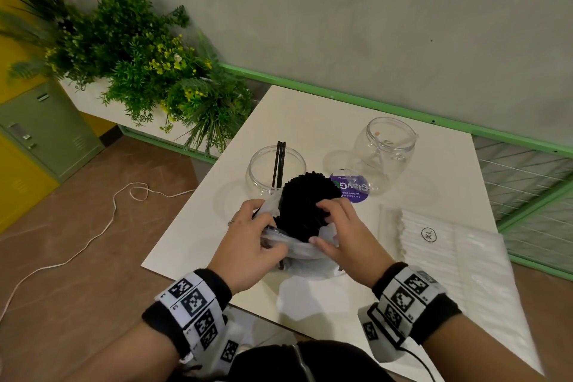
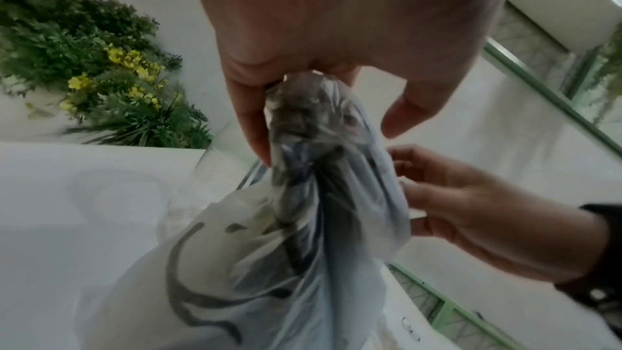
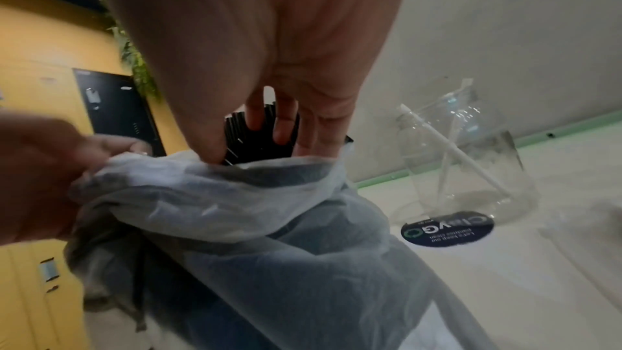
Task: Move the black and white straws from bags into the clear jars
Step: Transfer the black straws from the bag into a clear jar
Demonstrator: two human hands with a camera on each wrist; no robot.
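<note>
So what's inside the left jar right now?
The left jar holds two black straws leaning upright against its rim. Its near bottom is hidden behind the bag and its straw bundle.

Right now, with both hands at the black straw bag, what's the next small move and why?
Probably pinch a few black straws with the right hand and lift them toward the left jar. The left hand grips the bag by its gathered edge, the right fingers lie on the bundle, and that jar holds only two.

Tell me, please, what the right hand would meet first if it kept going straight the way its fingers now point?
Most likely the bundle of black straws: the right hand already has its fingers at their exposed ends above the bag.
</note>
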